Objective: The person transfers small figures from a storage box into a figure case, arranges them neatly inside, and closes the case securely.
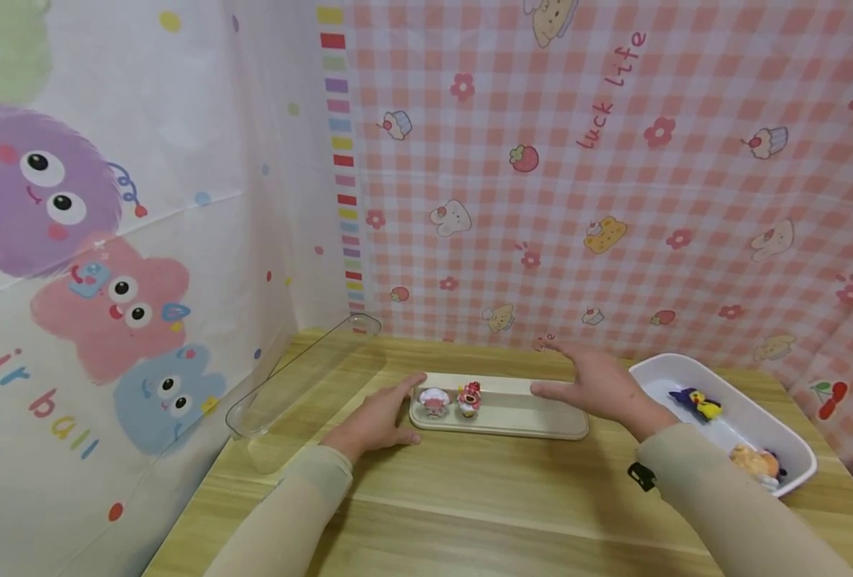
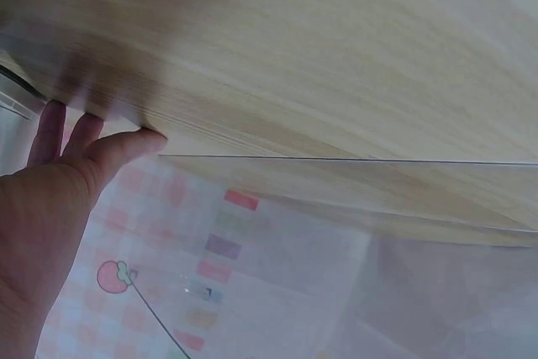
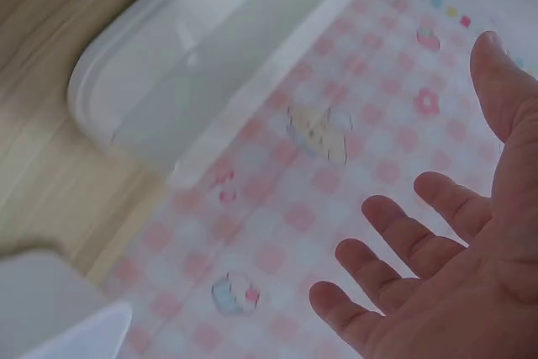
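Observation:
A long, shallow cream tray (image 1: 527,417) lies on the wooden table. In its left part stand two small toy figures: a white-haired one with a pink face (image 1: 434,403) and a red-and-white one (image 1: 469,400). My left hand (image 1: 377,418) is at the tray's left end, thumb and fingers spread around that end; whether it presses on the tray I cannot tell. Over the tray's right end hovers my right hand (image 1: 603,386), fingers apart and holding nothing. The right wrist view shows that palm (image 3: 471,283) bare, with the tray (image 3: 210,65) beyond it.
At the right stands a white basin (image 1: 729,401) holding a dark blue and yellow figure (image 1: 697,403) and tan-orange toy pieces (image 1: 756,463). A clear plastic lid (image 1: 304,377) lies at the left. Patterned cloth walls (image 1: 484,184) rise behind and left of the table (image 1: 470,497).

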{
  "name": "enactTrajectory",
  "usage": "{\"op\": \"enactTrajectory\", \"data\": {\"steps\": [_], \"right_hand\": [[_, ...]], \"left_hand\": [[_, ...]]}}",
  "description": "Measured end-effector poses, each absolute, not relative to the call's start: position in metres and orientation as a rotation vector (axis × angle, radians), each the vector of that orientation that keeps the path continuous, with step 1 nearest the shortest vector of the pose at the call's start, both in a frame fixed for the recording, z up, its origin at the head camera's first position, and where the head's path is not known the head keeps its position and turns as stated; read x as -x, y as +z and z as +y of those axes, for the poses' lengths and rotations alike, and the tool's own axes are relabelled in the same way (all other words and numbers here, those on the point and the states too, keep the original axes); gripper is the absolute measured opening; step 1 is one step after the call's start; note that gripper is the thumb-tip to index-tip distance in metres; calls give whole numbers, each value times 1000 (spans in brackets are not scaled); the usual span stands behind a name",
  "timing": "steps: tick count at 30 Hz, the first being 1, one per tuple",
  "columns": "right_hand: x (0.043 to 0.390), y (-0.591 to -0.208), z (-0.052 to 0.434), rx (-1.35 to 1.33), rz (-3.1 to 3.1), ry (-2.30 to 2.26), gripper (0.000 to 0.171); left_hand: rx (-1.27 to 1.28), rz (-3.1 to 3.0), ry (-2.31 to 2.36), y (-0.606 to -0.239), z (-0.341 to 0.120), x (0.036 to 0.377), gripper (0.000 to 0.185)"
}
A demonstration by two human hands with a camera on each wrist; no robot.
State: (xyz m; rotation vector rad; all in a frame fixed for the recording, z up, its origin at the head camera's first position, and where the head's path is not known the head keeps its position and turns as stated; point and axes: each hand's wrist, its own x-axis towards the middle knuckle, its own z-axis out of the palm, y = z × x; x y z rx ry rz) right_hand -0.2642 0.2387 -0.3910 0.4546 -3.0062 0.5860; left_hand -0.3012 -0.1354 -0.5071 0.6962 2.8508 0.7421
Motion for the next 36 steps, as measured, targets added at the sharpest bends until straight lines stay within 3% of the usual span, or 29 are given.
{"op": "enactTrajectory", "data": {"steps": [15, 36], "right_hand": [[252, -374, 299, -395, -2963, 562, 91], [218, -380, 366, -270, -2996, 526, 84]], "left_hand": [[-695, 2855, 741, -509, -139, 300, 109], [-744, 2862, 756, -508, -137, 300, 106]]}}
